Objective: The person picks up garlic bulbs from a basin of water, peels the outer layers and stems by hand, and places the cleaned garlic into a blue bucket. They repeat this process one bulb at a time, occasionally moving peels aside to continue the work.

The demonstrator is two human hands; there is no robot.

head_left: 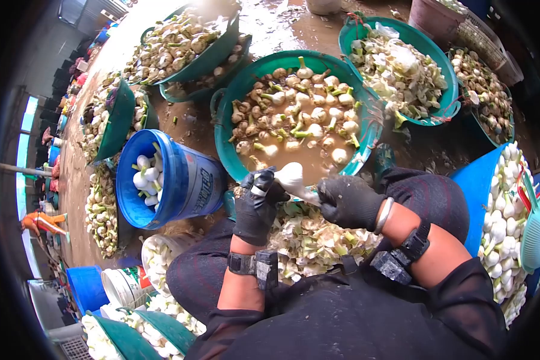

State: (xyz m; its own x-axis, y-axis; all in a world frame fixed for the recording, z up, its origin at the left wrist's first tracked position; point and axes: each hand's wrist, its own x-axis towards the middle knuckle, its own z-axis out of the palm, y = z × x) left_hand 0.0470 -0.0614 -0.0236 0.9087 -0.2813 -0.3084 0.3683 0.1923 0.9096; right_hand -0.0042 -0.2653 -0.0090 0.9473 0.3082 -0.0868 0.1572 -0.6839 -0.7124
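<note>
A peeled white garlic bulb [290, 175] is held between my two gloved hands, over the near rim of a green tub [223, 135]. My left hand [258, 198], in a black glove with a white band round one finger, is closed at the bulb's left side. On the other side, my right hand [349, 201] is a fist round the end of its stem. Brownish water fills the tub, with many unpeeled garlic bulbs [270, 150] in it. Garlic peelings [324, 237] lie heaped between my legs, below my hands.
Left of the tub stands a tilted blue bucket [168, 192] of white bulbs. A green basin [402, 66] of peelings is at the back right. More garlic [186, 45] fills a container at the back left. White bulbs [503, 234] are heaped by a green plastic basket [537, 237] at right.
</note>
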